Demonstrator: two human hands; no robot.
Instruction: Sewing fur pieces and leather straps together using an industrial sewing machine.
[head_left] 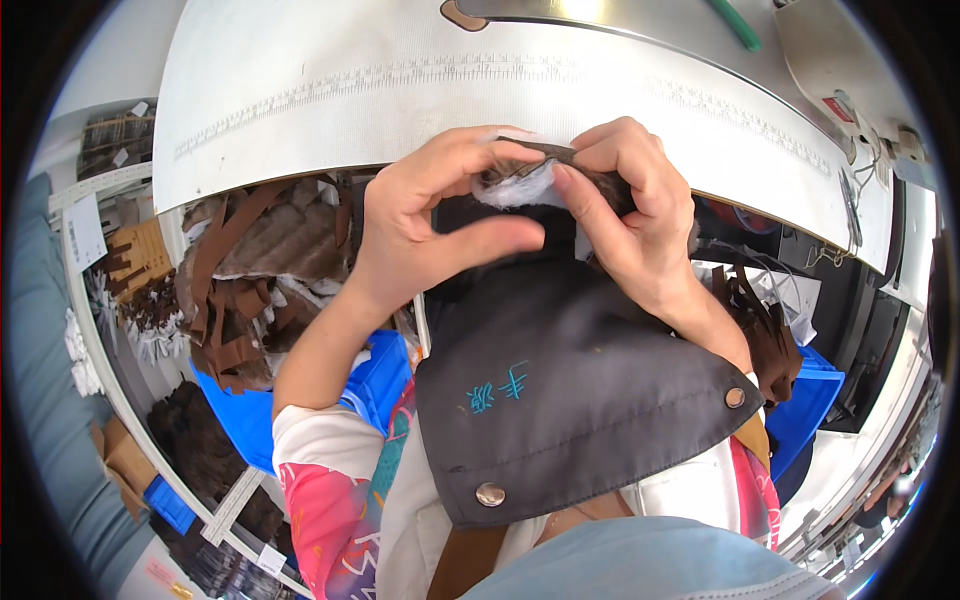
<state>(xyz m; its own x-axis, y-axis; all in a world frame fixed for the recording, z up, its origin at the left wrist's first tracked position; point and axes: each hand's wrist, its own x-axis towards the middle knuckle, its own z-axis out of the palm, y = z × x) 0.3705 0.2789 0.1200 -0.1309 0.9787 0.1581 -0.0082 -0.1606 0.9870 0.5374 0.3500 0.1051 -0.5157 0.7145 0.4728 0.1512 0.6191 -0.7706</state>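
Close to the front edge of the white table (400,120), both hands meet at a small piece of fur fabric (518,188), brown with a pale, fluffy part facing me. My left hand (415,205) has its curled fingers on the piece's upper left edge, while its thumb stretches out below, apart from the fabric. Thumb and fingers of my right hand (645,205) pinch the piece on its right side. Part of the fabric is hidden behind the fingers. Beneath the hands, a dark apron (590,400) with metal snaps spreads across my front.
Brown fur and strips (270,240) heap over a blue bin (235,415) at left; more brown strips (765,340) hang by another blue bin (810,400) at right. A printed ruler scale (450,70) crosses the table. Tweezers (850,205) lie at its right edge.
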